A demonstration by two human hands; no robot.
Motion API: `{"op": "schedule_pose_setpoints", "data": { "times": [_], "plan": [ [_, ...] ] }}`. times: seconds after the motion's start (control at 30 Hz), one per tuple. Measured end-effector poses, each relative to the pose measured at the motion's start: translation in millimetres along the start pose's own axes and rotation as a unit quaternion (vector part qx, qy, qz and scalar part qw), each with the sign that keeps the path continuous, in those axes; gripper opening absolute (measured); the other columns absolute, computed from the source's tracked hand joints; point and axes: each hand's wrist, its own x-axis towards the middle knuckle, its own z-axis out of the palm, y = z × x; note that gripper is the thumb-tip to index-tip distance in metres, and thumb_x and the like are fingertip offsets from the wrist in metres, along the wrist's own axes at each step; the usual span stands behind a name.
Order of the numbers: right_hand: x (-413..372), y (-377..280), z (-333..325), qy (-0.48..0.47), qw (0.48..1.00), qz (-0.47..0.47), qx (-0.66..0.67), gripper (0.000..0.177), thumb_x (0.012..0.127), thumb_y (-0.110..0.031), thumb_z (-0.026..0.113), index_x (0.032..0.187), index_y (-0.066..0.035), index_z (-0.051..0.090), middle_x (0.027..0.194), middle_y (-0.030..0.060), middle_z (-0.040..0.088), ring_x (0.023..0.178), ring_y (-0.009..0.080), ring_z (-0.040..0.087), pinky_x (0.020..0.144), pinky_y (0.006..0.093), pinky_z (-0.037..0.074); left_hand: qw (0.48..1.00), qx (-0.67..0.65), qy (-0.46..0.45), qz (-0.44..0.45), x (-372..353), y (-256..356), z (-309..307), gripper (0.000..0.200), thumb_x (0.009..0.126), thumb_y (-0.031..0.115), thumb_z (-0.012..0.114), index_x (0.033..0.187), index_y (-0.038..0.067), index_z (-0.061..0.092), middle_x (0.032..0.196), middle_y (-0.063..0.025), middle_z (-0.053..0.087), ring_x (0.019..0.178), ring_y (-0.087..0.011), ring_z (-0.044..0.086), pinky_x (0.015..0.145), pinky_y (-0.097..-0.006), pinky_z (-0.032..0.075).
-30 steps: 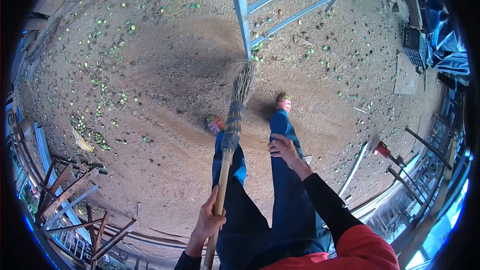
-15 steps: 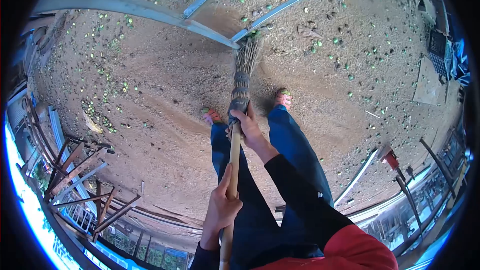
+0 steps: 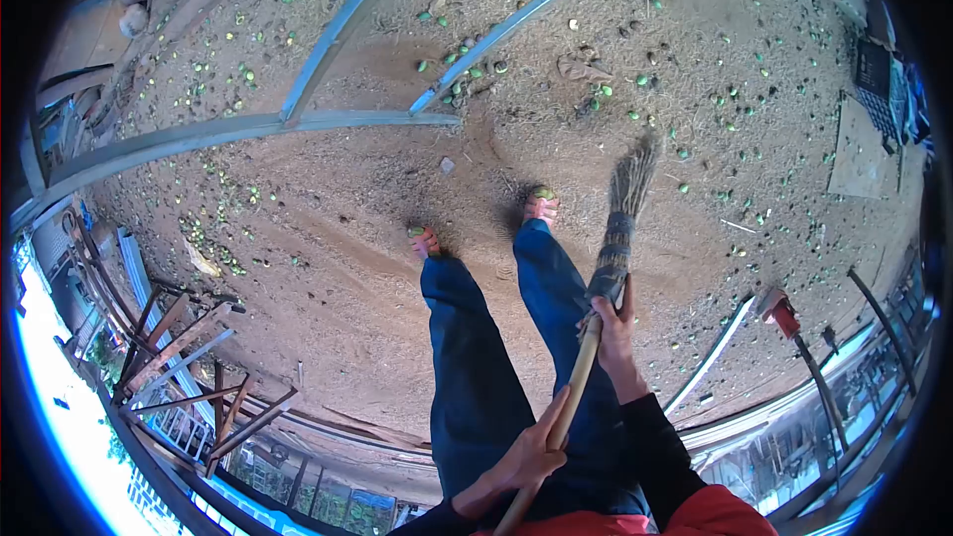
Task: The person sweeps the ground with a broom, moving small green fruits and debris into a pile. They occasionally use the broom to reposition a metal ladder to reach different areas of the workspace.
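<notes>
Both hands were closed around a broom [image 3: 608, 268]. The left hand [image 3: 531, 452] was wrapped round the lower part of the handle [image 3: 574, 387], close to the body, thumb lying along the wood. The right hand [image 3: 615, 323] was clamped further up, just where the stick met the binding [image 3: 612, 256], with a black sleeve [image 3: 650, 437] behind it.

The broom slanted away from the body, up and to the right in the view, past the outside of the right leg. Its handle was a plain, pale wooden stick. A long grey wrapping held the head on, and above it the bristles [image 3: 631, 171] fanned out as a thin bundle of dry, brownish twigs. Their tips lay over the bare dirt ground [image 3: 328, 268] to the right of the right sandal [image 3: 541, 206], but whether they touched it could not be told.

Blue trousers [image 3: 467, 357] ran down to the two sandalled feet, which stood apart on a swept patch. Small green fruits [image 3: 467, 65] were scattered over the soil ahead and to the left. A grey metal frame [image 3: 248, 129] lay flat on the ground beyond the feet. A flat board [image 3: 859, 149] rested well off to the right.
</notes>
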Motion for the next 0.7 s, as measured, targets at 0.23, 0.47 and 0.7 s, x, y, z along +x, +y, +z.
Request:
{"op": "schedule_pose_setpoints", "data": {
  "times": [0.23,0.47,0.7],
  "plan": [
    [107,-70,-136,0.112,0.987,-0.014,0.117,0.043,0.092,-0.018,0.061,0.129,-0.020,0.040,0.103,0.0119,0.059,0.072,0.0234,0.067,0.057,0.0314,0.058,0.992,-0.006,-0.123,-0.001,126,8,49,0.095,0.080,-0.003,0.056,0.160,0.019,0.009,0.082,-0.0054,0.051,0.054,-0.0142,0.054,0.049,-0.0302,0.049],
    [111,33,54,-0.009,1.000,0.016,0.008,0.099,0.083,0.003,0.052,0.157,-0.024,-0.009,0.080,0.0115,0.055,0.046,0.0169,0.051,0.035,0.0318,0.043,0.987,-0.155,0.042,-0.025,11,-5,-36,0.099,0.073,-0.014,0.053,0.160,0.017,0.016,0.088,-0.0051,0.051,0.057,-0.0084,0.050,0.045,-0.0229,0.046],
    [-23,31,219,-0.241,0.951,0.127,-0.147,0.102,0.086,-0.003,0.052,0.156,-0.024,-0.019,0.071,0.0106,0.056,0.048,0.0178,0.053,0.041,0.0328,0.044,0.886,-0.176,0.425,-0.061,-109,-14,18,0.082,0.083,-0.005,0.057,0.157,0.006,0.024,0.078,0.0066,0.047,0.061,-0.0050,0.042,0.053,-0.0169,0.033]
  ]
}}
